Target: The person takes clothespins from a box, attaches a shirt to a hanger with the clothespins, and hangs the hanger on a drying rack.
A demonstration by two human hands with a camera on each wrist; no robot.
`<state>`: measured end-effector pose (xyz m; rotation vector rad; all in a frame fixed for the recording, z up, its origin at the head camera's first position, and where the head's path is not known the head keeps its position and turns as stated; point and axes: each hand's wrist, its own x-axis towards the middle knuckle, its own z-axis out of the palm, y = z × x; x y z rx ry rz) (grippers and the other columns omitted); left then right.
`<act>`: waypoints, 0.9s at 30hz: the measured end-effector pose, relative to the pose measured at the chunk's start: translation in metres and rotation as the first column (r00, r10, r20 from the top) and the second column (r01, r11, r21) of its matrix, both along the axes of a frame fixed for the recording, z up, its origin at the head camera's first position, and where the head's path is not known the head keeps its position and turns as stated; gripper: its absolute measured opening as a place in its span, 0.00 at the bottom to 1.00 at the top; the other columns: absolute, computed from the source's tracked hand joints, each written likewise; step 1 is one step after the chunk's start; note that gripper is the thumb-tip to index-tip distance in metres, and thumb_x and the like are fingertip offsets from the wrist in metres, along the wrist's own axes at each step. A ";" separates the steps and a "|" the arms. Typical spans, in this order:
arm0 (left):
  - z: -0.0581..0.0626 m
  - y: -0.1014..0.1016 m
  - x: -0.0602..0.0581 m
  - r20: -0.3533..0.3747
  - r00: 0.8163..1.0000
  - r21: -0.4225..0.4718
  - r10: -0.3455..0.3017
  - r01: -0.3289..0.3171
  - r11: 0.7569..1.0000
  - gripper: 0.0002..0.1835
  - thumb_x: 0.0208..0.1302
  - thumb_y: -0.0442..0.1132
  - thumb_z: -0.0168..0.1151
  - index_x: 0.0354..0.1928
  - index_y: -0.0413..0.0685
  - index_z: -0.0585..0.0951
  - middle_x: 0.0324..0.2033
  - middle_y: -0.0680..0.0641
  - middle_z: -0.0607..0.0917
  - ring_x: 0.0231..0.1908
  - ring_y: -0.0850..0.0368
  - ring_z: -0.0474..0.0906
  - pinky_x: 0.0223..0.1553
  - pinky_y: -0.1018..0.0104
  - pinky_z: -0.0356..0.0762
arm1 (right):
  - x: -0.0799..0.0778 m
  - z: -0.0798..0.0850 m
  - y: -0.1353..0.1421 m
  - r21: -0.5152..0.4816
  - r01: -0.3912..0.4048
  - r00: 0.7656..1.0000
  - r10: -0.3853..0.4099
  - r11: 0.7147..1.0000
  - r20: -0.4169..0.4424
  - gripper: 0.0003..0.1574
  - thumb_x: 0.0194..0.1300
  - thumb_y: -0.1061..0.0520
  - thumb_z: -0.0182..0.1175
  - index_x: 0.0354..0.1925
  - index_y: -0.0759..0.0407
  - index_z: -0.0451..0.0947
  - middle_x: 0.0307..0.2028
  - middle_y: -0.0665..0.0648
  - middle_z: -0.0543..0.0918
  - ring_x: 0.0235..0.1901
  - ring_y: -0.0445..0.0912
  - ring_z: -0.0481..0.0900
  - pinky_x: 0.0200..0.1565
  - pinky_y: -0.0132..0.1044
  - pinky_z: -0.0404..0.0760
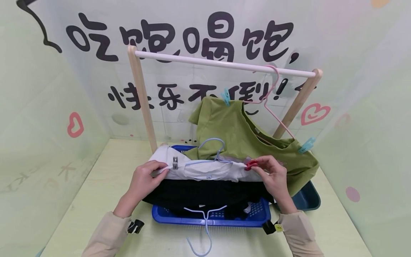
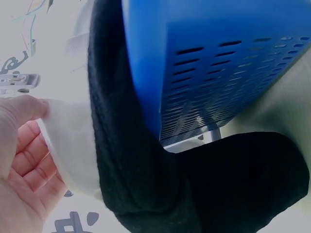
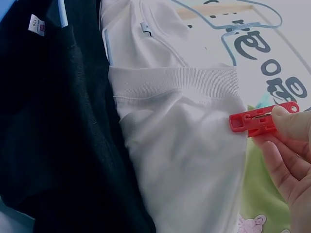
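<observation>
A white shirt (image 1: 205,171) lies spread over a black garment (image 1: 205,192), with a light blue hanger (image 1: 214,140) at its collar. My left hand (image 1: 149,178) pinches the shirt's left edge between thumb and fingers. Beside that hand a grey clothespin (image 1: 175,162) sits on the shirt. My right hand (image 1: 273,175) pinches a red clothespin (image 3: 262,119) at the shirt's right side. In the right wrist view the pin's tip overlaps the white fabric; whether it bites the cloth I cannot tell.
A green shirt (image 1: 221,121) with blue clothespins hangs from a pink hanger (image 1: 273,85) on the rack's white bar (image 1: 205,61). Under the clothes stands a blue basket (image 1: 212,222). Another blue hanger (image 1: 207,228) points toward me. A dark green bin (image 1: 313,200) is at the right.
</observation>
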<state>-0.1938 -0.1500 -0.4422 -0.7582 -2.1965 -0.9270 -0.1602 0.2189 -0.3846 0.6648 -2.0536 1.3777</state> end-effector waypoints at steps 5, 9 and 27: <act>0.001 0.000 0.000 -0.001 1.000 -0.005 -0.001 0.001 1.000 0.09 0.42 0.25 0.72 0.27 0.39 0.83 0.24 0.48 0.84 0.22 0.61 0.77 0.24 0.71 0.75 | 0.002 0.002 0.001 0.017 -0.013 1.000 0.013 1.000 0.026 0.15 0.47 0.84 0.60 0.36 0.79 0.72 0.31 0.73 0.79 0.32 0.36 0.80 0.36 0.23 0.78; 0.001 0.000 0.000 -0.003 1.000 -0.010 0.002 -0.002 1.000 0.08 0.42 0.26 0.72 0.27 0.39 0.83 0.24 0.47 0.84 0.23 0.60 0.77 0.24 0.71 0.75 | 0.000 0.001 0.003 0.016 -0.062 0.997 0.061 0.998 0.047 0.16 0.50 0.81 0.59 0.40 0.81 0.70 0.33 0.75 0.78 0.33 0.41 0.81 0.37 0.25 0.78; 0.003 -0.001 0.001 0.001 1.000 -0.013 -0.011 0.011 1.000 0.08 0.42 0.26 0.72 0.27 0.38 0.83 0.25 0.46 0.84 0.24 0.57 0.79 0.25 0.66 0.77 | -0.014 -0.038 0.032 0.340 0.119 0.992 -0.095 0.933 -0.087 0.18 0.42 0.75 0.69 0.33 0.62 0.79 0.27 0.53 0.79 0.26 0.45 0.74 0.31 0.26 0.72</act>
